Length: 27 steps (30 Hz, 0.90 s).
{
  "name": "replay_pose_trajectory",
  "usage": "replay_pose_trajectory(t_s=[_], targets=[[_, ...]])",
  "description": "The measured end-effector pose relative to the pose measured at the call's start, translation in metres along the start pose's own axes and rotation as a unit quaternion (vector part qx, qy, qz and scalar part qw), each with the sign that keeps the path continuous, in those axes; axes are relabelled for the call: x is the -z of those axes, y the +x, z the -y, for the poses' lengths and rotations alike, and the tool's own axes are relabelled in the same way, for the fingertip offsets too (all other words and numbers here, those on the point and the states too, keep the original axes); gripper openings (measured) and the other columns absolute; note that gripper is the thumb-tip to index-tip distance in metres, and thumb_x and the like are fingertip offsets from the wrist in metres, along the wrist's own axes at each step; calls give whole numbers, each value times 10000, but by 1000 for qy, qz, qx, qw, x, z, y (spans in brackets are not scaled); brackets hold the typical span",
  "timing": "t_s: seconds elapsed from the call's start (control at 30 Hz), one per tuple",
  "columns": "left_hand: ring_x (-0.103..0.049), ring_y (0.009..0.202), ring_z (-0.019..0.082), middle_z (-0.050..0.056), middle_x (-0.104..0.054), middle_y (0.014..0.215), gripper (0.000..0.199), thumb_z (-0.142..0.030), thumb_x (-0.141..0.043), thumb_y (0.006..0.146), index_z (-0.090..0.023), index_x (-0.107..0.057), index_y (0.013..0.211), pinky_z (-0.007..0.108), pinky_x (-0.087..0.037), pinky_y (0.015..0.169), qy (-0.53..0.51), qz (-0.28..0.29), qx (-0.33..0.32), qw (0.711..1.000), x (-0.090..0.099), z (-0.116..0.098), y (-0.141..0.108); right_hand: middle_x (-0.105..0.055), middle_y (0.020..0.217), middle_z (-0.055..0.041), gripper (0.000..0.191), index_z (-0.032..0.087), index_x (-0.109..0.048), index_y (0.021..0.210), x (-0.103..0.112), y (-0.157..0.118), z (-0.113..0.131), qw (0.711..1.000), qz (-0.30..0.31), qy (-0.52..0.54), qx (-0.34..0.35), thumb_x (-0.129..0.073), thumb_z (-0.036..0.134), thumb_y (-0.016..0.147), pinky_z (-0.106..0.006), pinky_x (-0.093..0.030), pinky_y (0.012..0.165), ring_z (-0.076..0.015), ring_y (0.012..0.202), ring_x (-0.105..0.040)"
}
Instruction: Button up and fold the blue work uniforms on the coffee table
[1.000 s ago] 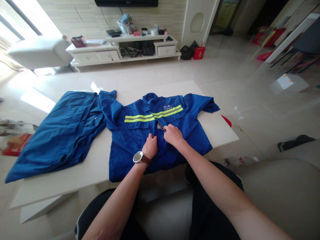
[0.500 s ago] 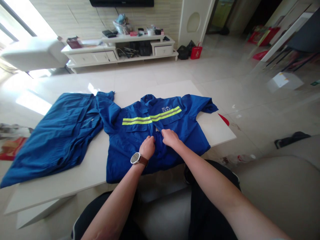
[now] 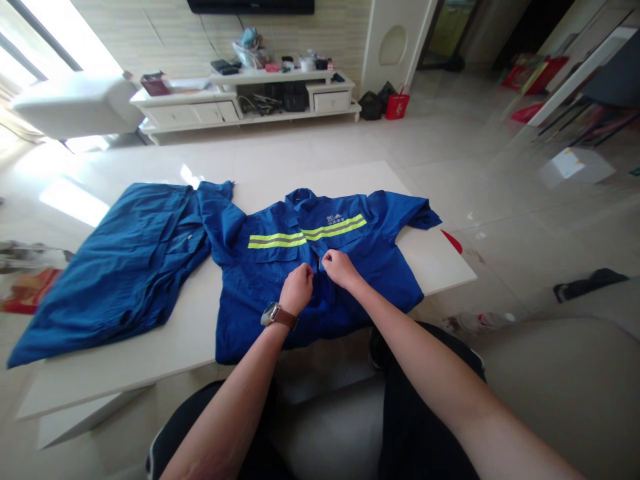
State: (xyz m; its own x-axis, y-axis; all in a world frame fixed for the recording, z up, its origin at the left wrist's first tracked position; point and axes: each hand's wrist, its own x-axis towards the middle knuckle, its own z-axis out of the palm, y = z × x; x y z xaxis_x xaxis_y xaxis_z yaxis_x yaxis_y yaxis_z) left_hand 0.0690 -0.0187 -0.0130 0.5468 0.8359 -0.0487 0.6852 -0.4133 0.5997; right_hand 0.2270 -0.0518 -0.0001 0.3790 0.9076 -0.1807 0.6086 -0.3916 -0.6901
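Observation:
A blue work jacket (image 3: 250, 293) with a yellow-and-grey reflective stripe lies spread on a white table (image 3: 440, 257), collar away from me. My left hand (image 3: 299, 289), with a watch (image 3: 271, 315) on its wrist, is closed on the jacket's front edge below the stripe. Just to its right, my right hand (image 3: 339, 268) pinches the opposite front edge. A small gap shows between the two edges near my fingertips. Left of the jacket lies a pair of blue trousers or a similar folded garment (image 3: 115, 267), touched by neither hand.
Beyond the table stands a white TV cabinet (image 3: 195, 113) with small items on it. A red bag (image 3: 397, 105) is on the floor beside dark bags. A grey sofa (image 3: 565, 373) is at the right, and my knees are under the near table edge.
Both hands have moved slightly up along the jacket front, toward the stripe, still closed on its edges. The whole view has shifted a little.

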Motion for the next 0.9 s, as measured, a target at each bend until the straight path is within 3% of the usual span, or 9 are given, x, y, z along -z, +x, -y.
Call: replay_pose_trajectory(t_s=[0.07, 0.2, 0.43, 0.53, 0.73, 0.83, 0.9], targets=[[-645, 846, 218, 81, -716, 915, 136, -135, -517, 950, -194, -640, 936, 312, -433, 761, -18, -10, 3, 1000, 1, -1, 0, -743, 921, -68, 76, 198, -648, 828, 1, -3, 1, 999, -6, -33, 24, -653, 137, 783, -267, -451, 787, -217, 909, -671], [-633, 802, 198, 76, -719, 924, 143, -122, -514, 941, -190, -639, 928, 307, -437, 763, -54, -24, 4, 998, 2, -2, 0, -742, 938, -73, 276, 223, -645, 1034, 6, -9, 1, 992, -9, -115, 53, -617, 110, 783, -299, -455, 781, -257, 917, -689], [-632, 770, 185, 75, -721, 908, 155, -129, -513, 936, -179, -657, 964, 304, -460, 749, -86, -23, 7, 996, 2, -1, 2, -746, 1058, -137, 337, 203, -596, 1234, 12, -10, 6, 987, -4, -162, 12, -502, 162, 913, -358, -496, 854, -296, 987, -707], [-630, 754, 182, 61, -710, 854, 176, -114, -533, 909, -176, -669, 1002, 297, -466, 734, -87, -6, 12, 996, 1, 1, 3, -748, 1048, -144, 304, 180, -638, 1193, 11, -9, 4, 987, -12, -159, 4, -507, 165, 919, -353, -505, 865, -287, 988, -710], [-630, 748, 176, 47, -704, 820, 150, -106, -580, 854, -178, -687, 929, 287, -471, 725, -88, -12, 7, 996, 0, 2, 3, -743, 983, -73, 104, 204, -731, 894, 5, -1, -5, 997, -61, -26, 50, -639, 187, 848, -299, -504, 881, -211, 930, -694], [-631, 747, 174, 48, -710, 827, 143, -111, -580, 851, -179, -690, 911, 284, -477, 725, -95, -21, 4, 995, 1, 0, 3, -709, 816, -25, 23, 196, -675, 816, -2, 5, -7, 991, -56, 124, 14, -653, 196, 819, -285, -519, 814, -180, 805, -674], [-636, 753, 174, 50, -715, 835, 142, -117, -578, 853, -179, -692, 909, 283, -483, 729, -102, -26, 2, 994, 2, -1, 3, -661, 733, 12, 20, 204, -621, 824, -6, 8, -6, 970, -34, 241, -31, -630, 221, 822, -272, -525, 738, -163, 720, -647]])
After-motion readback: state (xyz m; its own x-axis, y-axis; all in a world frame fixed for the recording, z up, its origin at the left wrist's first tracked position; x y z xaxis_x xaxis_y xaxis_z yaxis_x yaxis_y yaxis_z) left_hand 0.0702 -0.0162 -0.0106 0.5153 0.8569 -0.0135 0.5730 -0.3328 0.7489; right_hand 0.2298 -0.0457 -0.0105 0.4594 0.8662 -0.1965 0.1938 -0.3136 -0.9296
